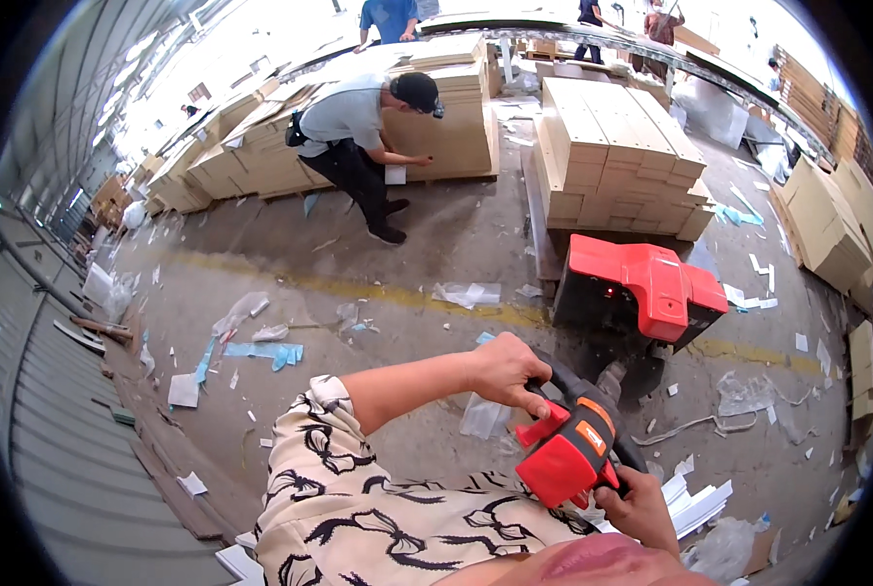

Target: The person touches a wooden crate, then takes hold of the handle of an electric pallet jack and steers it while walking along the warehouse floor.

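Observation:
Both my hands are on the red and black control handle of an electric pallet truck. My left hand is wrapped round the handle's far-left grip. Lower and to the right, my right hand is closed on its other grip, partly hidden by the handle head. Ahead stands the truck's red and black body, joined to the handle by a dark arm. Just beyond it, stacked pale brown boards stand in layers; the forks are hidden.
A person in a grey shirt bends beside board stacks at the far left. More stacks stand at right. Plastic sheeting and scraps litter the concrete floor. A corrugated wall runs along the left. Other people work behind a conveyor.

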A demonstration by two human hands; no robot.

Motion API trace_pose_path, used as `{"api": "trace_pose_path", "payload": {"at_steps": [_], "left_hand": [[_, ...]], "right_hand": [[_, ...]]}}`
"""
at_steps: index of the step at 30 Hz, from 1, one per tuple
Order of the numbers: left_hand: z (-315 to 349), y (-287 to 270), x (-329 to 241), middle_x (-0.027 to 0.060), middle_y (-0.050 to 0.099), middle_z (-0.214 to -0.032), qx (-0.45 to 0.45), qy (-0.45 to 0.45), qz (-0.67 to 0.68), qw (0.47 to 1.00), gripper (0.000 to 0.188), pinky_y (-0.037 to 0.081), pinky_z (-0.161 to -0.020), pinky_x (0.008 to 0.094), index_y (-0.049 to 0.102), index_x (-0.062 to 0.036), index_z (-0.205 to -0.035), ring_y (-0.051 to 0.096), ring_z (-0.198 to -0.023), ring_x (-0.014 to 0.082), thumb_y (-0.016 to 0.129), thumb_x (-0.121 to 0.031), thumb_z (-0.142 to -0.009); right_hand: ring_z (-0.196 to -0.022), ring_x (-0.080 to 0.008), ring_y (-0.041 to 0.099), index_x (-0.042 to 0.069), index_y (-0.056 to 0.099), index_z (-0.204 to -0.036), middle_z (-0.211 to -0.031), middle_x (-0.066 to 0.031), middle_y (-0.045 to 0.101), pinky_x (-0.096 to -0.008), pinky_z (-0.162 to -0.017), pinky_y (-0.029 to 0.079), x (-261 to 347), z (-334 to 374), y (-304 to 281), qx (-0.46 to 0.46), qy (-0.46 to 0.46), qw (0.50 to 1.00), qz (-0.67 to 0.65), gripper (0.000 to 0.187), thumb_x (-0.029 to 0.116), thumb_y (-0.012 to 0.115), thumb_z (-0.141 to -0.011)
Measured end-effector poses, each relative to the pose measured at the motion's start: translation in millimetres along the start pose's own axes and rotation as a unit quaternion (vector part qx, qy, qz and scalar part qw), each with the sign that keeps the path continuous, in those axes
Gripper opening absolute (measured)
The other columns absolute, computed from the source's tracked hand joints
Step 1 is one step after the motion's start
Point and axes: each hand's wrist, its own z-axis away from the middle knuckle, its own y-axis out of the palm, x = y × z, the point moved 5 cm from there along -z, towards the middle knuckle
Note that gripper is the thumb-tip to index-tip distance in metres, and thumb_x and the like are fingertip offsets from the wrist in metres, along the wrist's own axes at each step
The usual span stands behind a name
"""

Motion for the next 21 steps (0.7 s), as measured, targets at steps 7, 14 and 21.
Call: {"api": "trace_pose_path", "payload": {"at_steps": [7, 14, 21], "left_hand": [[0, -3, -2, 0.0118, 0.054, -0.059, -0.029, 0.000, 0.011, 1.000, 0.070, 0.041, -0.050, 0.0396, 0.053, -0.0068, -0.067, 0.055, -0.059, 0.0350, 0.055, -0.077, -0.065], [-1, -2, -1, 0.0107, 0.053, -0.057, -0.087, 0.041, -0.001, 0.995, 0.069, 0.040, -0.048, 0.0405, 0.051, -0.0074, -0.063, 0.054, -0.056, 0.0349, 0.054, -0.076, -0.066], [2, 0, -1, 0.0104, 0.052, -0.056, -0.140, 0.057, -0.005, 0.989, 0.066, 0.039, -0.047, 0.0414, 0.049, -0.0080, -0.062, 0.053, -0.056, 0.0352, 0.053, -0.074, -0.070]], "right_hand": [[-0.072, -0.0326, 0.064, -0.002, 0.062, -0.087, -0.073, -0.0201, 0.063, -0.0403, -0.067, 0.048, -26, -3, 3, 0.009, 0.096, 0.995, 0.022, 0.032, 0.027, 0.066, -0.074], [-0.051, -0.0118, 0.056, -0.004, 0.059, -0.080, -0.060, -0.0061, 0.061, -0.0263, -0.047, 0.043, -29, -4, 2, -0.027, -0.050, 0.998, 0.037, 0.046, 0.042, 0.057, -0.088], [-0.048, -0.0096, 0.054, -0.003, 0.059, -0.083, -0.058, -0.0046, 0.059, -0.0248, -0.045, 0.042, -18, -2, 2, -0.013, -0.016, 1.000, -0.022, 0.050, 0.046, 0.052, -0.090]]}}
